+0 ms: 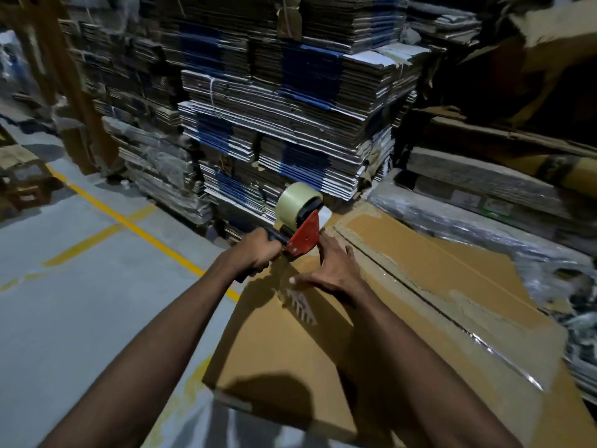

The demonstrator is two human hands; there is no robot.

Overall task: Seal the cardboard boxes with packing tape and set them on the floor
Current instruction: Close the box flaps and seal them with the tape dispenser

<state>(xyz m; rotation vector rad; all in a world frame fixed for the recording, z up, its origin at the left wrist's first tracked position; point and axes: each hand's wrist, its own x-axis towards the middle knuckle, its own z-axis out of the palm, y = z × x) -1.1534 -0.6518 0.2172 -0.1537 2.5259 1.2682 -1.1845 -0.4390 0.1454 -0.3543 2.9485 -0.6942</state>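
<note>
Cardboard box (pixel 290 360) sits right under both forearms, nearest of everything, its brown top face running away toward the hands. It looks plain and a bit scuffed, with a small white printed mark just below the right hand and a shadow across the near edge. Whether its seam is taped yet I can't tell from here.

Right hand (pixel 332 270) lies flat on the far end of the box, fingers straight and spread, pressing down beside the dispenser's nose. Left hand (pixel 258 253) is wrapped tight round the black handle of the tape dispenser (pixel 302 232), red frame, pale roll on top, its front end touching the box just left of the right-hand fingers.

What could go wrong, I reckon: those fingers sit very close to the cutter end, so a quick pull could nick them. If the right hand lets up, the flap might lift and the tape wrinkle or run off line. The low light doesn't help with aiming either.

To the right of the right hand lie more flat brown cardboard sheets (pixel 452 286) with shiny tape strips. Left of the left hand is grey floor (pixel 80 302) with yellow lines. Beyond both hands rise stacks of flattened cartons (pixel 290 108).
</note>
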